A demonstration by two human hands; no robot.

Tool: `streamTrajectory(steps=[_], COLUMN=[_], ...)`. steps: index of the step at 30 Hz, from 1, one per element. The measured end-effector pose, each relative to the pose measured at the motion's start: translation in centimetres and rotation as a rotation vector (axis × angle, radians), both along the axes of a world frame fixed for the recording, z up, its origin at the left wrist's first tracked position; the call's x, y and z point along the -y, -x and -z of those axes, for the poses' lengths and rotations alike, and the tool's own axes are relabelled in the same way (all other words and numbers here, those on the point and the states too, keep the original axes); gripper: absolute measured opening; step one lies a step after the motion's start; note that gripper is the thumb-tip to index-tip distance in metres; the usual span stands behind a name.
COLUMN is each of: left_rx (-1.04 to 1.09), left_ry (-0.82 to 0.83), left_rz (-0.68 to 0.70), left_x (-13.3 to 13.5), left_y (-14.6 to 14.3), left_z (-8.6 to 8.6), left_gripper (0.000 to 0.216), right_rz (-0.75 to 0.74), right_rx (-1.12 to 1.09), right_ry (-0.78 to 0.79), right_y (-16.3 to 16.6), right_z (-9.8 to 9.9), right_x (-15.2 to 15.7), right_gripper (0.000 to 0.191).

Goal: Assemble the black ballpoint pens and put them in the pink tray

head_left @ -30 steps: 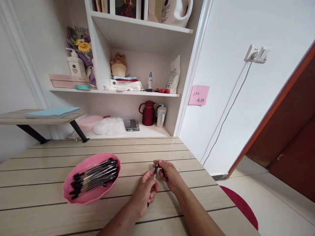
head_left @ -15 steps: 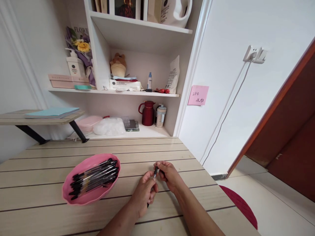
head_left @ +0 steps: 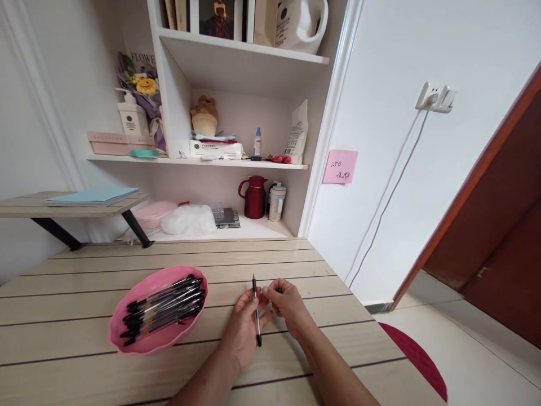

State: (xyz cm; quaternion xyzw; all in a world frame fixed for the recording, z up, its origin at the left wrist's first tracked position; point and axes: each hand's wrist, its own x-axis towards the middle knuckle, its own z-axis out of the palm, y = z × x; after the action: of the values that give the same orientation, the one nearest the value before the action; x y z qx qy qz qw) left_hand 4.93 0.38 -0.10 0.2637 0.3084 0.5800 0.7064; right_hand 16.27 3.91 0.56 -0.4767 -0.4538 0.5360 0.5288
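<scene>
A clear-barrelled black pen (head_left: 257, 313) is pinched between the thumb and fingers of my left hand (head_left: 244, 327), its bare tip pointing away from me. Close beside it on the right, my right hand (head_left: 288, 301) is closed on a small black pen cap (head_left: 279, 290), mostly hidden by the fingers. Both hands are just above the wooden table. To their left stands a pink scalloped bowl (head_left: 116, 321) holding a heap of similar black pens (head_left: 167, 310).
A small raised stand (head_left: 127, 207) with blue-covered paper (head_left: 95, 195) is at the table's left. Behind the table are shelves with a red jug (head_left: 255, 197), a speckled cup (head_left: 276, 203) and a plastic bag (head_left: 189, 220). A round red seat (head_left: 416, 358) is at right.
The cap has come off the pen and is in my right hand. My left hand has turned the pen, so its bare tip and full length now show.
</scene>
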Motion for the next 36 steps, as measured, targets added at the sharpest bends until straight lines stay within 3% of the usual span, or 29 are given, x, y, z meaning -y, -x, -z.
streamTrajectory(steps=[5, 11, 14, 17, 20, 24, 29, 36], left_rx=[0.121, 0.151, 0.146, 0.107, 0.030, -0.162, -0.329, -0.356], left_ry=[0.074, 0.040, 0.100, 0.156, 0.106, 0.014, 0.001, 0.053], left_rz=[-0.039, -0.025, 0.035, 0.044, 0.073, 0.100, 0.134, 0.149], left_x=[-0.5, -0.7, -0.8, -0.8, -0.6, -0.6, -1.1, -1.9], left_y=[0.4, 0.5, 0.6, 0.6, 0.4, -0.1, -0.5, -0.6], left_z=[0.1, 0.2, 0.2, 0.2, 0.2, 0.4, 1.0, 1.4], left_gripper=[0.032, 0.032, 0.030, 0.030, 0.030, 0.025, 0.028, 0.033], right_rz=[-0.062, -0.022, 0.033, 0.151, 0.264, 0.293, 0.263, 0.170], right_rx=[0.266, 0.426, 0.550, 0.796, 1.019, 1.183, 1.231, 1.283], right_ry=[-0.242, -0.271, -0.241, -0.227, -0.184, -0.173, -0.170, -0.180], right_y=[1.8, 2.3, -0.1, -4.5, -9.3, -13.6, -14.6, -13.1], right_z=[0.9, 0.9, -0.1, -1.0, -1.2, -0.4, 0.4, 1.2], right_x=[0.9, 0.7, -0.5, -2.4, -4.3, -6.5, -8.3, -9.9], right_gripper=[0.020, 0.013, 0.011, 0.011, 0.011, 0.014, 0.013, 0.009])
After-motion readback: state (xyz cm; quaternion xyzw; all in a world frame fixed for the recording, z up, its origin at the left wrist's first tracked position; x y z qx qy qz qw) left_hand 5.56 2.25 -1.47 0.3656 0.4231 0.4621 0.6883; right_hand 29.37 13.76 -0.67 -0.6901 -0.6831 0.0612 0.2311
